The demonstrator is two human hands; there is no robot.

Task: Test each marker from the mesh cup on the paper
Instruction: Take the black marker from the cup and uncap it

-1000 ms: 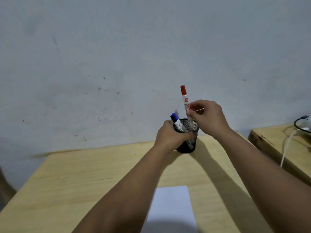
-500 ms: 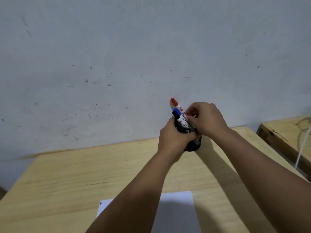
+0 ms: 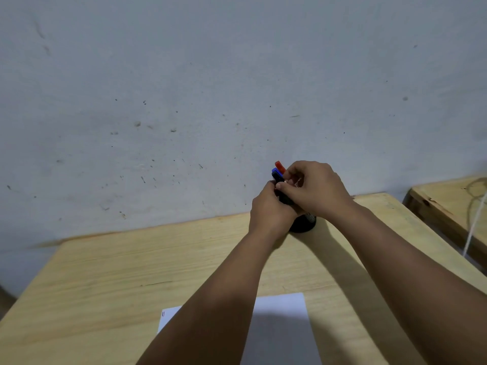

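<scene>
Scuffed grey wall behind, pale wooden bench [image 3: 110, 272] below, a second wooden surface with a trailing cord off to the right. At the far edge of the bench, close to the wall: black mesh cup [image 3: 303, 224], mostly hidden, only its lower side showing under the wrists. Left hand [image 3: 271, 209] wrapped round the cup, grip curled against its side, steadying it. Right hand [image 3: 315, 189] over the mouth of the cup, fingertips pinched among the markers; which one is pinched, impossible to tell. Red-capped marker [image 3: 279, 166] and blue-capped marker [image 3: 276, 173] poking up just beside those fingers, both seated in the cup. Near the body, white paper [image 3: 280, 320], partly covered by the forearms, with a few small strokes at its top left corner [image 3: 164, 314]. Judging by those strokes: some testing probably done, a fresh pick apparently under way. How many markers remain: impossible to say from here.
</scene>
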